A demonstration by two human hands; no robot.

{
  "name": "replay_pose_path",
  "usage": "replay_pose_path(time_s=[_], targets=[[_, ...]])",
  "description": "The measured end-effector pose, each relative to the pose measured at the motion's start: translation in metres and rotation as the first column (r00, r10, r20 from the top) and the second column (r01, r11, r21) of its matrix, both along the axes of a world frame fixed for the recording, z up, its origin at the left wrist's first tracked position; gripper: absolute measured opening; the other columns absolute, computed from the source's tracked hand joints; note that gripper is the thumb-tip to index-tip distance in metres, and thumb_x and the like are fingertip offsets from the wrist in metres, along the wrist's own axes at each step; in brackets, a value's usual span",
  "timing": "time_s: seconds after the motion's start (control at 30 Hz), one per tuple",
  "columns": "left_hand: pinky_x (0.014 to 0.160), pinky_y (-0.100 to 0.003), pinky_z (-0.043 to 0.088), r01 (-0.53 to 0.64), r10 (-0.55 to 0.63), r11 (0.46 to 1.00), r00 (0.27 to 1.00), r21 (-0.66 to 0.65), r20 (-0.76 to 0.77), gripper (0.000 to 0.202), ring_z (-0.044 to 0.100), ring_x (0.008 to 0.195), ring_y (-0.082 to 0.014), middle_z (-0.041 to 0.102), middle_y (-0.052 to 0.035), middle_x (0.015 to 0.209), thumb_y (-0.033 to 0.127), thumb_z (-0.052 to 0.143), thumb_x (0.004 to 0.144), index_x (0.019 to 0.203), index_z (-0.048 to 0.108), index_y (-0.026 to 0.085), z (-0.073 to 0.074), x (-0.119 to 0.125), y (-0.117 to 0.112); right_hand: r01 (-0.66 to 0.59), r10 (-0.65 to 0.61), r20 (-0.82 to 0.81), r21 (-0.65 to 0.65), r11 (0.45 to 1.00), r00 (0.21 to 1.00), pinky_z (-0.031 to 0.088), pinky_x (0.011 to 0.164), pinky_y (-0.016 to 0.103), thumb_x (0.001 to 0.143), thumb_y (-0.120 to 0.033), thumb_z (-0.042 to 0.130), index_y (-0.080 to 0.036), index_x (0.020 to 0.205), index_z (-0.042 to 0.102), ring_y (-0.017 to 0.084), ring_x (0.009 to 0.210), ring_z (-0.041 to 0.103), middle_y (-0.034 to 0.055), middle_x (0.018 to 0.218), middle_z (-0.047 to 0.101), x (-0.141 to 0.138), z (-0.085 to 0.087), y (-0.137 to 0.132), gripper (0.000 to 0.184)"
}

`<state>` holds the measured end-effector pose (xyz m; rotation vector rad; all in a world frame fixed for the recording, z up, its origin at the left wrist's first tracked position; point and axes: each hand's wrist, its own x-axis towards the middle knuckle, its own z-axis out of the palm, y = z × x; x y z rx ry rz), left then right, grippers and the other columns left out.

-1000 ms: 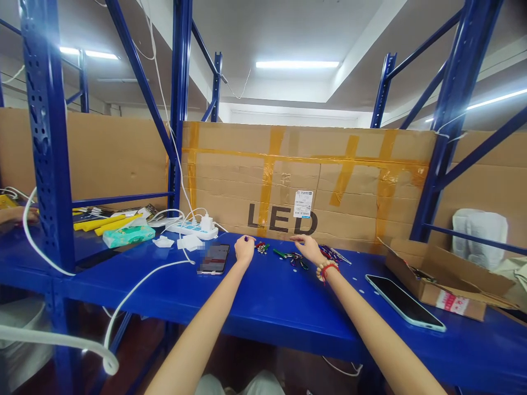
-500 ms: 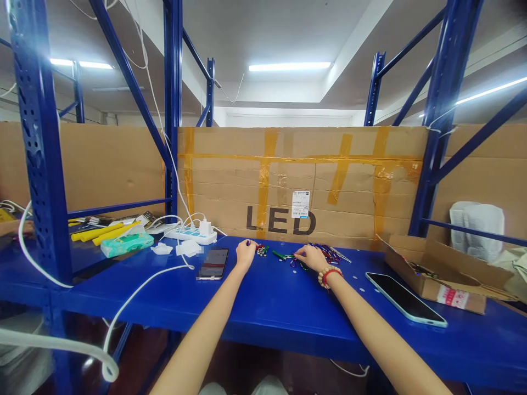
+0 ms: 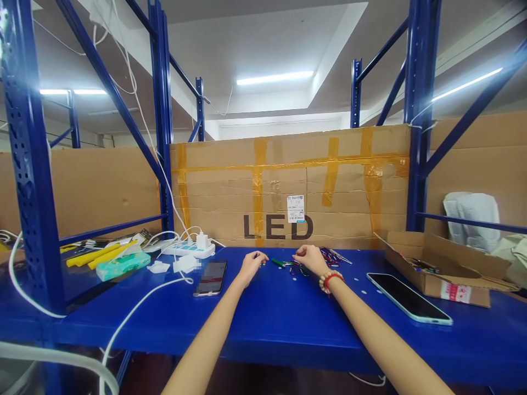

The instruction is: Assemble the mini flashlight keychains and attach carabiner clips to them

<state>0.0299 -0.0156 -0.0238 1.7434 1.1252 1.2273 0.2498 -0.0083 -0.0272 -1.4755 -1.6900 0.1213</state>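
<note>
My left hand (image 3: pixel 251 267) is low over the blue tabletop (image 3: pixel 280 312), fingers bent together around a small dark piece that I cannot make out. It covers the spot where small silvery bits lay. To its right, my right hand (image 3: pixel 312 259), with a beaded bracelet and red cord at the wrist, has thumb and fingers pinched together; what they hold, if anything, is hidden. Just below its fingertips lie small shiny coloured metal pieces (image 3: pixel 294 269), and a green piece (image 3: pixel 278 263) lies between the hands. More red and purple pieces (image 3: pixel 329 255) are heaped behind the right hand.
A phone (image 3: pixel 211 278) lies left of my hands, near a white power strip (image 3: pixel 187 249) with cables. Rightward are a pale-cased phone (image 3: pixel 407 296) and an open cardboard box (image 3: pixel 436 274). A cardboard panel (image 3: pixel 230 192) closes off the back; blue rack posts (image 3: pixel 160 120) stand either side.
My left hand has shifted slightly right and turned, now covering the small silvery bits. My right hand stays by the coloured pieces. The camera view has tilted and shifted a little.
</note>
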Motion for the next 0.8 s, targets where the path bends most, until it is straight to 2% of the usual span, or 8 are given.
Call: replay_pose_path(time_s=[0.07, 0.17, 0.27, 0.33, 0.43, 0.53, 0.8], targets=[[0.052, -0.020, 0.041, 0.043, -0.043, 0.999, 0.999, 0.005, -0.012, 0.019, 0.053, 0.058, -0.0095, 0.059, -0.0014, 0.065, 0.023, 0.049, 0.079, 0.071, 0.063, 0.012, 0.001, 0.002, -0.003, -0.055, 0.058, -0.115, 0.028, 0.998, 0.992, 0.050, 0.067, 0.029, 0.066, -0.028, 0.066, -0.014, 0.077, 0.067, 0.021, 0.074, 0.066, 0.0092, 0.078, 0.071, -0.004, 0.003, 0.000, 0.018], [0.052, -0.020, 0.039, 0.093, -0.093, 0.996, 0.995, 0.009, -0.045, 0.017, 0.052, 0.059, -0.0101, 0.060, -0.0009, 0.065, 0.024, 0.050, 0.075, 0.073, 0.064, 0.013, 0.003, 0.005, -0.007, -0.204, 0.212, -0.249, 0.057, 0.977, 0.945, 0.052, 0.070, 0.030, 0.071, -0.032, 0.064, -0.013, 0.092, 0.066, 0.020, 0.076, 0.067, 0.0103, 0.085, 0.071, -0.015, 0.010, -0.006, 0.028], [0.056, -0.021, 0.041, 0.122, -0.121, 0.992, 0.988, 0.006, -0.094, 0.017, 0.053, 0.062, -0.0119, 0.061, -0.0010, 0.067, 0.027, 0.053, 0.073, 0.077, 0.064, 0.014, 0.003, 0.006, -0.009, -0.361, 0.359, -0.342, 0.061, 0.931, 0.868, 0.053, 0.073, 0.032, 0.076, -0.042, 0.059, -0.012, 0.086, 0.067, 0.019, 0.074, 0.067, 0.0104, 0.083, 0.071, -0.027, 0.016, -0.014, 0.033], [0.061, -0.023, 0.043, 0.136, -0.134, 0.991, 0.983, 0.007, -0.127, 0.017, 0.055, 0.067, -0.0133, 0.062, -0.0017, 0.070, 0.027, 0.053, 0.074, 0.079, 0.064, 0.014, 0.002, 0.007, -0.009, -0.429, 0.412, -0.405, 0.052, 0.902, 0.816, 0.054, 0.074, 0.034, 0.074, -0.047, 0.061, -0.012, 0.083, 0.067, 0.020, 0.073, 0.068, 0.0108, 0.082, 0.071, -0.034, 0.018, -0.017, 0.037], [0.070, -0.025, 0.044, 0.160, -0.154, 0.987, 0.974, 0.024, -0.169, 0.018, 0.057, 0.074, -0.0143, 0.064, -0.0031, 0.078, 0.027, 0.051, 0.077, 0.082, 0.063, 0.014, -0.001, 0.008, -0.008, -0.480, 0.431, -0.503, 0.035, 0.877, 0.750, 0.054, 0.078, 0.034, 0.071, -0.046, 0.066, -0.012, 0.091, 0.066, 0.019, 0.078, 0.068, 0.0116, 0.088, 0.071, -0.040, 0.019, -0.018, 0.040], [0.073, -0.026, 0.044, 0.178, -0.164, 0.983, 0.963, 0.047, -0.213, 0.021, 0.057, 0.076, -0.0150, 0.064, -0.0041, 0.080, 0.028, 0.047, 0.080, 0.083, 0.062, 0.014, -0.002, 0.008, -0.006, -0.505, 0.421, -0.568, 0.011, 0.863, 0.708, 0.053, 0.081, 0.033, 0.074, -0.043, 0.065, -0.012, 0.090, 0.066, 0.019, 0.081, 0.068, 0.0124, 0.091, 0.070, -0.042, 0.021, -0.020, 0.036], [0.068, -0.025, 0.044, 0.215, -0.150, 0.965, 0.922, 0.148, -0.357, 0.025, 0.055, 0.067, -0.0138, 0.060, -0.0016, 0.069, 0.030, 0.037, 0.087, 0.078, 0.055, 0.016, -0.003, 0.010, -0.009, -0.551, 0.394, -0.648, -0.047, 0.833, 0.652, 0.053, 0.082, 0.026, 0.081, -0.035, 0.060, -0.013, 0.091, 0.066, 0.018, 0.088, 0.067, 0.0117, 0.099, 0.069, -0.042, 0.025, -0.027, 0.025]])
